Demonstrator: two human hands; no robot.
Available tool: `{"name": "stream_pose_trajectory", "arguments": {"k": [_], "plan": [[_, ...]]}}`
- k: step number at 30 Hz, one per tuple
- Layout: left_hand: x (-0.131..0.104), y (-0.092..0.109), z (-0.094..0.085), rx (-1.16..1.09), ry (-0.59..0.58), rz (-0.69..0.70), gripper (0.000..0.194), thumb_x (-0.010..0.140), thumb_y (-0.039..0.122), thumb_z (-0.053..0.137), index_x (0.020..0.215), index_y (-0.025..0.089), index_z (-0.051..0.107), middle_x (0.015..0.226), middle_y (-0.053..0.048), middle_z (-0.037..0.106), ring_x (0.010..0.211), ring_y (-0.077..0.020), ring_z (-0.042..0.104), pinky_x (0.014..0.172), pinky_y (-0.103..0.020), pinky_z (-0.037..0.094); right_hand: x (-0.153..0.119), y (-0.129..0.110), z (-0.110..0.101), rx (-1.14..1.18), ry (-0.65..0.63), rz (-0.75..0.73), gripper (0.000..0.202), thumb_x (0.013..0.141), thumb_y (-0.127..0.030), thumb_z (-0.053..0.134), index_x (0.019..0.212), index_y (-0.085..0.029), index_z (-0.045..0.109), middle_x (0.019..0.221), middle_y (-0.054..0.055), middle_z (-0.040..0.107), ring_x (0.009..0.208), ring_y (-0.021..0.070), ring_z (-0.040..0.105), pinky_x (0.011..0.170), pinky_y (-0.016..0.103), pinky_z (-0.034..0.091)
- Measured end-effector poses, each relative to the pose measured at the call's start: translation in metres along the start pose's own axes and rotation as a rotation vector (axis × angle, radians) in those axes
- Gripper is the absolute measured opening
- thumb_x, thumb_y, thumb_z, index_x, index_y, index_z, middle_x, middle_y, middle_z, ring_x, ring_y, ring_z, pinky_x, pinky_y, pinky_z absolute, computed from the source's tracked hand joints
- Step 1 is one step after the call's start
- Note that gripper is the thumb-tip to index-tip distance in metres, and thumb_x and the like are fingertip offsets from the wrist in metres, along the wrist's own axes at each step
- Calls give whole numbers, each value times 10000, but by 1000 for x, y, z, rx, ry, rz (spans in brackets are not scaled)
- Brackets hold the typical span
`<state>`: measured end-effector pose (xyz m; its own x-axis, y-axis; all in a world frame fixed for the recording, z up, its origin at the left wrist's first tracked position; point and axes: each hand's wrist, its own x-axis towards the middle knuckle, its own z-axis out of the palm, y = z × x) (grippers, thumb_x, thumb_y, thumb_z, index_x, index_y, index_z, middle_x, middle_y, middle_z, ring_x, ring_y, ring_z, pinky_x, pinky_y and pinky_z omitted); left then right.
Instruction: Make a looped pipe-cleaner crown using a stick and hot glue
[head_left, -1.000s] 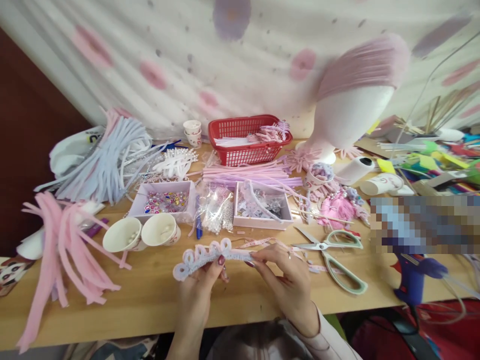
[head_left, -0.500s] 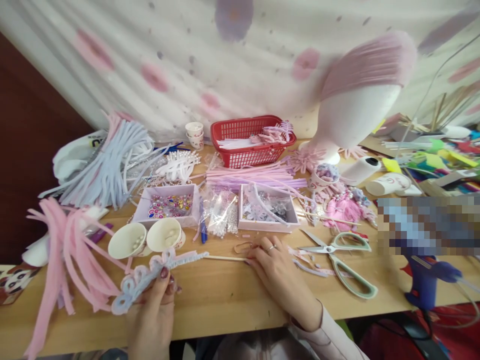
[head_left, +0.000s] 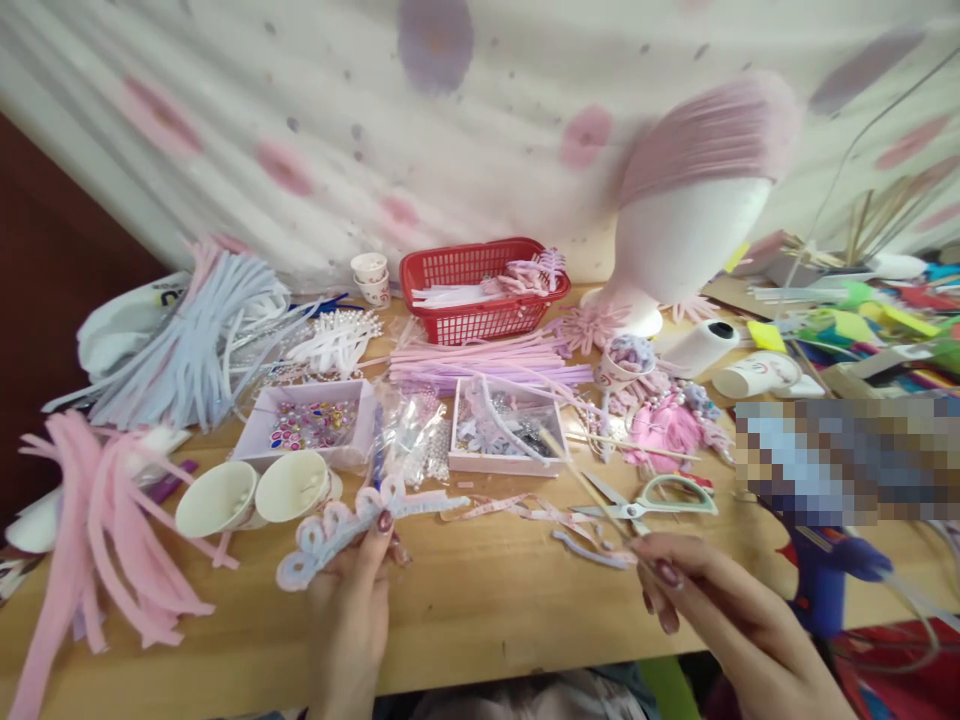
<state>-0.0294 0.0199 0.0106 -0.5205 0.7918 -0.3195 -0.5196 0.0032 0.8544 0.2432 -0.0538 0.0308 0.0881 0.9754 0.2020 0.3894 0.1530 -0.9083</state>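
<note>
My left hand point(head_left: 351, 605) pinches a curly pipe-cleaner piece point(head_left: 319, 545), pale blue along the strip with pink and blue loops on one side. Its straight tail points right above the table. Low on the right, my right hand point(head_left: 724, 605) grips the lower end of a thin wooden stick point(head_left: 589, 484) between thumb and fingers. The stick slants up and left, its tip in front of the right-hand bead box. Behind the stick lie scissors point(head_left: 679, 492) with pale green handles, their blades apart. Pipe-cleaner scraps point(head_left: 589, 550) and a patterned ribbon point(head_left: 510, 510) rest between my hands.
Two paper cups point(head_left: 292, 487) and a pink pipe-cleaner bundle point(head_left: 112, 530) stand at left. Lilac boxes point(head_left: 251, 425) of gems and beads lie mid-table, with a red basket point(head_left: 480, 325) behind. A white head form point(head_left: 690, 230) and blue glue gun point(head_left: 825, 575) are at right.
My right hand has lifted off the table and moved right with the stick, which earlier met the pipe-cleaner piece's tail. My left hand has shifted slightly right. The view has turned a little.
</note>
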Motion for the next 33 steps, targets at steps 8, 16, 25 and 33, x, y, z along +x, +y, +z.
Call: {"name": "stream_pose_trajectory", "arguments": {"k": [8, 16, 25, 33], "plan": [[-27, -14, 46, 166, -292, -156, 218, 571, 263, 892, 596, 132, 720, 505, 2, 642, 444, -106, 558, 438, -212, 475, 18, 17, -17, 651, 56, -1, 169, 906, -342, 693, 1066, -322, 745, 616, 9, 661, 380, 136, 550, 370, 263, 405], [-32, -25, 66, 284, -515, -204, 250, 672, 340, 863, 613, 128, 745, 546, -45, 692, 516, -148, 618, 552, -263, 523, 50, 16, -25, 708, 220, -26, 535, 1034, -546, 378, 689, -233, 639, 361, -43, 391, 333, 122, 288, 428, 294, 350], [-26, -30, 63, 511, -801, -161, 232, 910, 380, 636, 851, 164, 698, 708, -33, 741, 635, -157, 666, 683, -278, 546, 56, 21, -5, 732, 120, -4, 467, 990, -507, 551, 627, -218, 596, 346, -67, 356, 340, 106, 346, 390, 234, 310], [-28, -23, 68, 561, -900, -214, 193, 842, 340, 674, 794, 155, 651, 694, -21, 704, 641, -142, 652, 645, -259, 538, 66, 18, 14, 751, 183, 122, 505, 909, -573, 656, 583, -192, 598, 324, -75, 377, 300, 57, 337, 370, 185, 291]]}}
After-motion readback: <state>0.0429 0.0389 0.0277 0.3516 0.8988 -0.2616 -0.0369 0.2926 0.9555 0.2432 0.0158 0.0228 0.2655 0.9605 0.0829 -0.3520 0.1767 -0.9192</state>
